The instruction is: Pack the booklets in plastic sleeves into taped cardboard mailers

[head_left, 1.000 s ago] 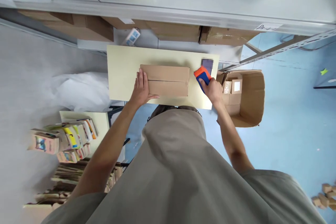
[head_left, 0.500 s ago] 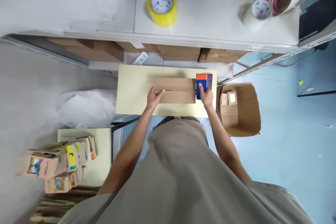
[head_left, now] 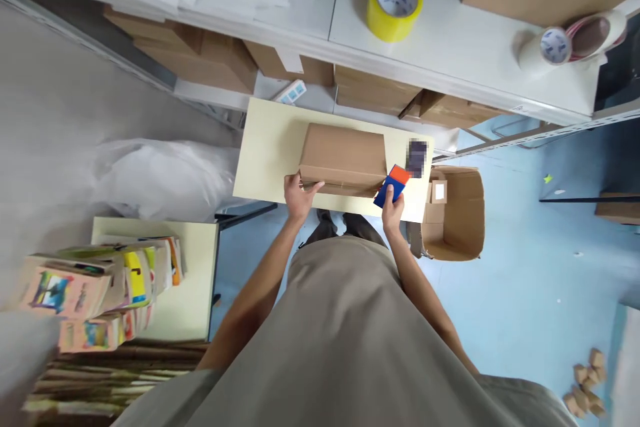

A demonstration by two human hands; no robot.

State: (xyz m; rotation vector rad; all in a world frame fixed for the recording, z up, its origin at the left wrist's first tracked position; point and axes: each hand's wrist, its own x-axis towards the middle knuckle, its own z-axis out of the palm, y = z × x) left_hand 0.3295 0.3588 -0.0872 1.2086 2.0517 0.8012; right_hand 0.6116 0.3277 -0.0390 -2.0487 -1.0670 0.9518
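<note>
A closed brown cardboard box (head_left: 345,153) rests on the pale yellow tabletop (head_left: 273,137), its seam side turned toward me. My left hand (head_left: 299,199) grips the box's near left corner, thumb stretched along the near edge and fingers around the end. In my right hand (head_left: 392,208) is a blue and orange tape dispenser (head_left: 391,188), held at the near right end of the box. Whether tape runs from it to the cardboard is too small to tell. A dark, pixelated flat object (head_left: 417,158) lies right of the box.
Behind the table runs a white shelf (head_left: 450,47) carrying a yellow tape roll (head_left: 394,5) and a white tape roll (head_left: 545,50). An open carton (head_left: 463,213) stands on the floor at right. Books (head_left: 135,277) are stacked on a side table at left, near a white plastic bag (head_left: 165,170).
The box has been tipped so its seam faces me instead of upward. The tape dispenser has moved nearer to me and tilted. My view has turned slightly.
</note>
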